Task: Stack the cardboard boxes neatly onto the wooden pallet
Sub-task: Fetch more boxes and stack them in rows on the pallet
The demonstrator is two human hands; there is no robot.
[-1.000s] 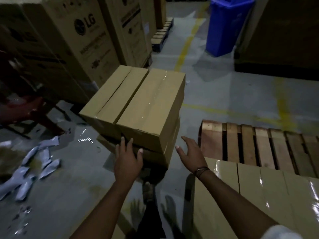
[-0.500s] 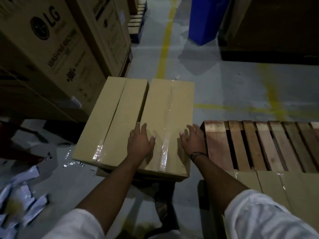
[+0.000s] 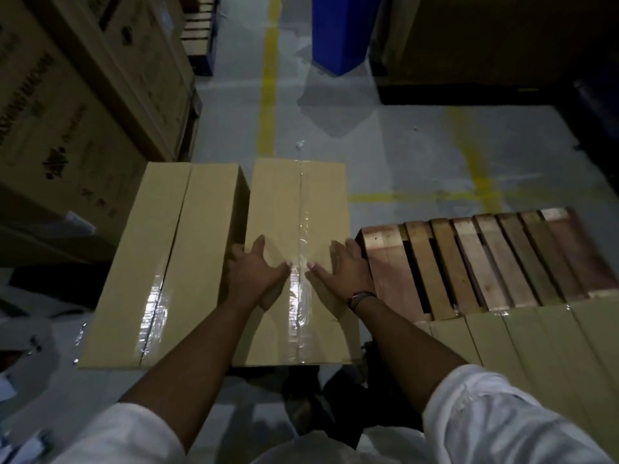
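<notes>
1. Head view: a long brown cardboard box with shiny tape down its top (image 3: 321, 202) is in the middle, just left of the slatted wooden pallet (image 3: 485, 259). I cannot tell if it is lifted up yet.
2. The person's left grip (image 3: 256, 272) holds the box's left edge, with the thumb on top and the fingers bent down the side.
3. The right grip (image 3: 341, 269) holds the right edge the same way.
4. A second plain brown cardboard box (image 3: 174, 246) lies just left of the held one, with a thin gap between them.
5. Flat brown boxes (image 3: 536, 336) lie in a row on the near part of the pallet.
6. Big printed cardboard boxes (image 3: 67, 112) stand far left, and a tall blue plastic bin (image 3: 338, 31) stands far off on the grey floor with yellow lines (image 3: 269, 78).
</notes>
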